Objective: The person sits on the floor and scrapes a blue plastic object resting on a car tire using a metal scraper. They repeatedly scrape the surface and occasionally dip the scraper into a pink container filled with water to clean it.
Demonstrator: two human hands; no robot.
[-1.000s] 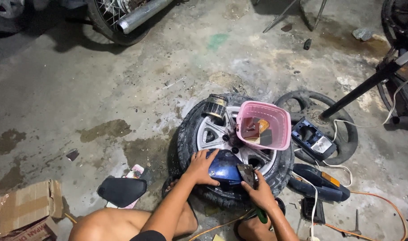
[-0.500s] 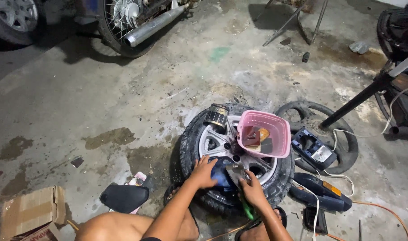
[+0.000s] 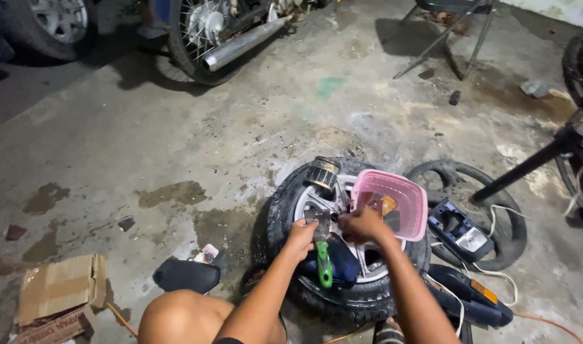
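Green-handled tool (image 3: 324, 261) in hands, wheel (image 3: 349, 255) on stained concrete floor (image 3: 176, 146)

pink basket (image 3: 398, 202) and tin (image 3: 321, 172) crowd the wheel (image 3: 342, 255); left concrete floor (image 3: 176, 140) open.

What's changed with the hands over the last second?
The left hand came off the blue object on the wheel and closed on the green-handled tool, which the right hand had been carrying near the tyre's edge. Both hands moved up toward the hub, meeting beside the pink basket. The wheel, the basket and the tin stayed put.
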